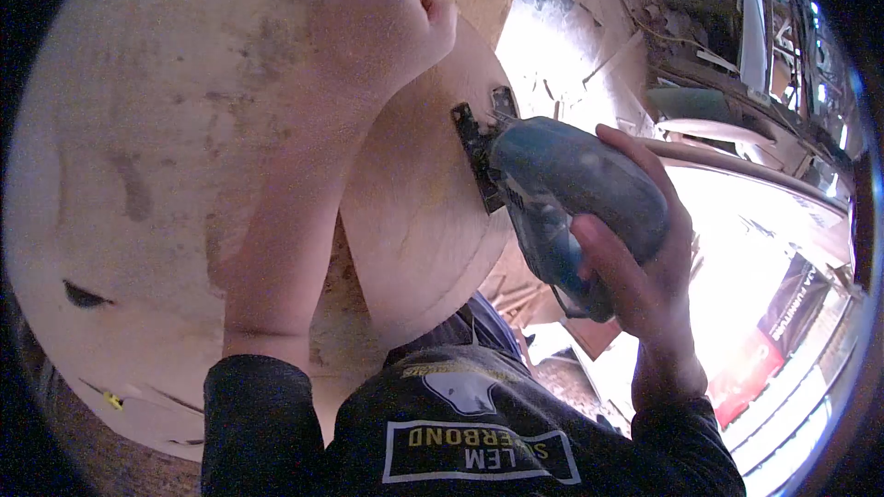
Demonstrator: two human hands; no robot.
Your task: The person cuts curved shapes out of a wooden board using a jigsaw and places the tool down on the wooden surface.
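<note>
**Jigsaw at the Curve**

At 3 o'clock on my remote feed, the right hand (649, 267) grasps a scuffed, rounded blue-grey jigsaw (580, 189), thumb and fingers wrapped around its housing. The tool's dark base plate (475, 158) lies on a smooth, pale wooden panel (419, 212), close to the panel's curved rim. Toward 12 o'clock, I see the left hand (389, 14) clenched into a fist above a wide, smudged board (147, 129); I cannot tell whether anything is inside it. A dark, pointed hole (85, 294) pierces the board near 9 o'clock. Beyond the panel's curve, from 1 to 4 o'clock, glare-washed ground (727, 239) gives way to jumbled timber (709, 37).
</note>
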